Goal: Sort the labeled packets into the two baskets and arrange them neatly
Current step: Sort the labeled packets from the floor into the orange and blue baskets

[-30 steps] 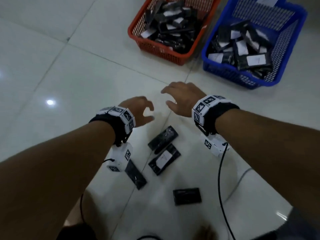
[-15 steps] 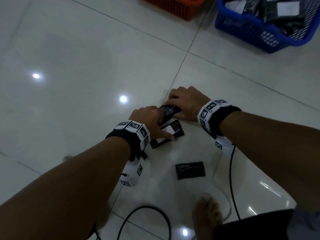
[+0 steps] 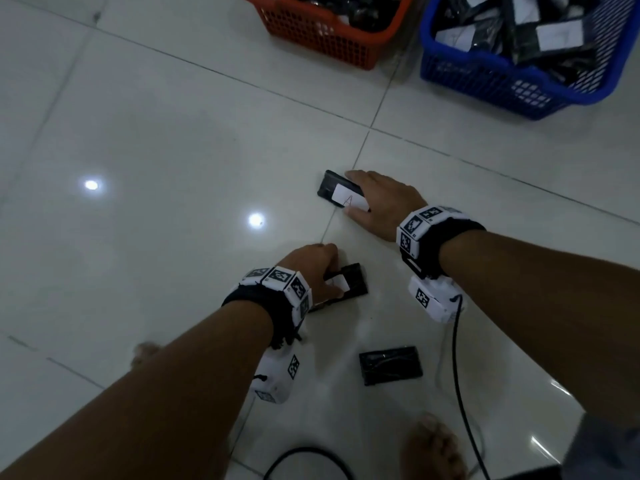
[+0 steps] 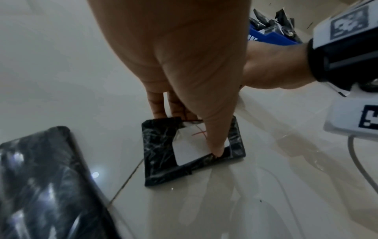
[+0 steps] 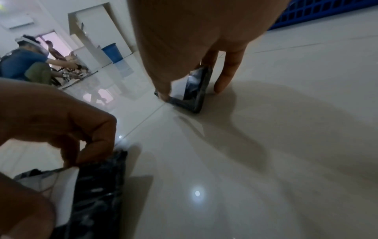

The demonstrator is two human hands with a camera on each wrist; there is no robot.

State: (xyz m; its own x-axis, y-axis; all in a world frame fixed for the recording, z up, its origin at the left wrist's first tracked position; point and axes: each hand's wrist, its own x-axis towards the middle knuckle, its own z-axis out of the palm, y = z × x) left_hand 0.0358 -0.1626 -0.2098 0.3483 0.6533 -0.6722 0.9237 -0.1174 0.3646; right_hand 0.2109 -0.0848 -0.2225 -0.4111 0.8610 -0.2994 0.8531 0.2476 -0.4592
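On the floor (image 3: 180, 140), just short of where the tile seams cross, I have both hands down on packets at once. My right hand (image 3: 381, 206) pinches the far packet (image 3: 329, 188) by its right end, thumb on the near side of the white label, fingers along the far edge; the label, marked with what reads as a red A, faces up, and the right wrist view shows this packet tipped up on one long edge with one fingertip (image 5: 222, 85) planted on the tile beside it. My left hand (image 3: 311, 271) is curled onto the near packet (image 3: 353, 280), thumb pressed on its label near the lower corner, fingers hooked over the far edge; the red mark there is partly hidden under the thumb, so I cannot read it. From the hands, the orange basket (image 3: 322, 32) sits at twelve o'clock and the blue basket (image 3: 485, 77) at about one o'clock, both already holding packets. A third packet (image 3: 390, 365) lies dark side up at about five o'clock, and another dark packet (image 4: 40, 186) lies close under my left wrist. To do this well, I would get a fingertip under each edge before lifting, since the wrap looks slick and the tile is glossy, read both labels fully, then carry each flat to its matching basket rather than tossing it. The cable (image 3: 460, 368) trailing from my right wrist could snag the third packet.
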